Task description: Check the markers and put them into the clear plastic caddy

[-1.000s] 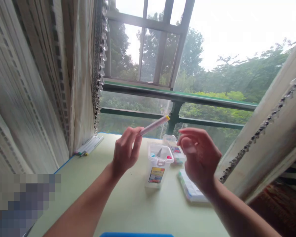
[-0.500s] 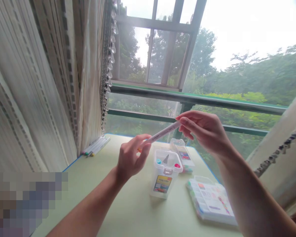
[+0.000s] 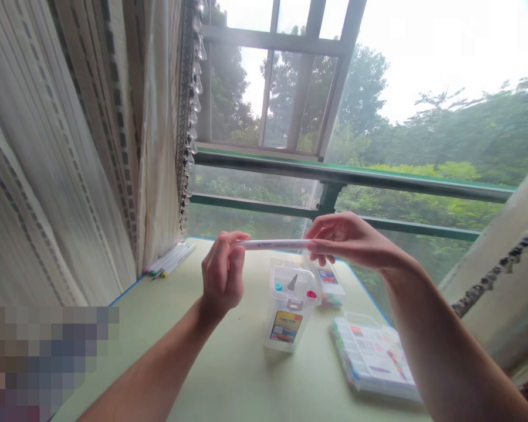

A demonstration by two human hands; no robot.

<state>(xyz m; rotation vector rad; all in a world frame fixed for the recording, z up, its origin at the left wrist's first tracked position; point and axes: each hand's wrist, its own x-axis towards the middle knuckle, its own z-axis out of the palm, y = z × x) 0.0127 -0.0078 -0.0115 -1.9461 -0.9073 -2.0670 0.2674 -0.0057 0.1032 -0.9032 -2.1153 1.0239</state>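
A slim white marker pen (image 3: 275, 244) is held level between my two hands, above the table. The fingers and thumb of my left hand (image 3: 223, 271) pinch its left end, hiding that tip. My right hand (image 3: 341, 240) grips the other end between thumb and fingers, so that end is covered too. Small dark print runs along the barrel. Just below the pen stands a clear plastic marker box (image 3: 273, 305) with a yellow label; a few things show in its top, among them a blue cap, a red cap and a grey pointed piece.
Several white markers (image 3: 171, 259) lie by the curtain (image 3: 158, 146) at the table's (image 3: 220, 363) far left. A second clear container (image 3: 332, 290) lies behind the box. A flat white case (image 3: 374, 357) rests at the right. A railing (image 3: 378, 179) runs beyond the table.
The marker has turned from a slant, right end high, to level. My right hand has come down and left; my left hand has shifted slightly left and up.
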